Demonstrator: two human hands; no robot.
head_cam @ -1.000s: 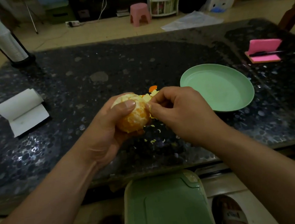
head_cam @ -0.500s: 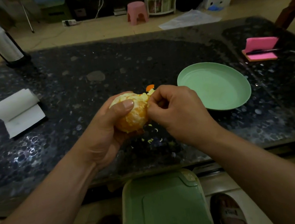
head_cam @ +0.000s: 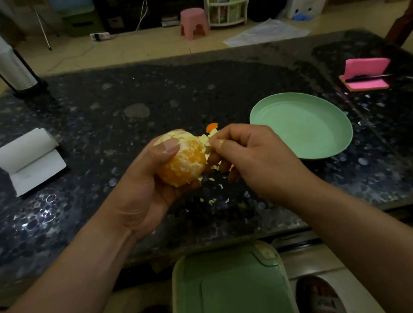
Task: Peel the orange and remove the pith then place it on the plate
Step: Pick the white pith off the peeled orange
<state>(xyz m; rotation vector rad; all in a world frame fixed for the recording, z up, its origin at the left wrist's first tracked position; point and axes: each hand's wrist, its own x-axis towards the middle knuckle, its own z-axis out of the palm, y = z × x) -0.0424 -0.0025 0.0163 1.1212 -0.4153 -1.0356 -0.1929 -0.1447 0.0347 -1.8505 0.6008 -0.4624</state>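
Cradling the orange (head_cam: 184, 159) at frame centre, the left hand (head_cam: 142, 189) gripped it while the right hand's (head_cam: 255, 161) fingers (head_cam: 220, 143) pinched pith (head_cam: 207, 140) at its right side, the plate (head_cam: 327, 140) nearer that hand.

1 orange (head_cam: 184, 160), 1 grn plate (head_cam: 302, 130)

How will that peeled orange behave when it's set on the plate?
Likely to roll: the orange looks round, though the rim of the plate should catch it. Probably soft and slippery, since flesh shows where the right hand pinches pith away.
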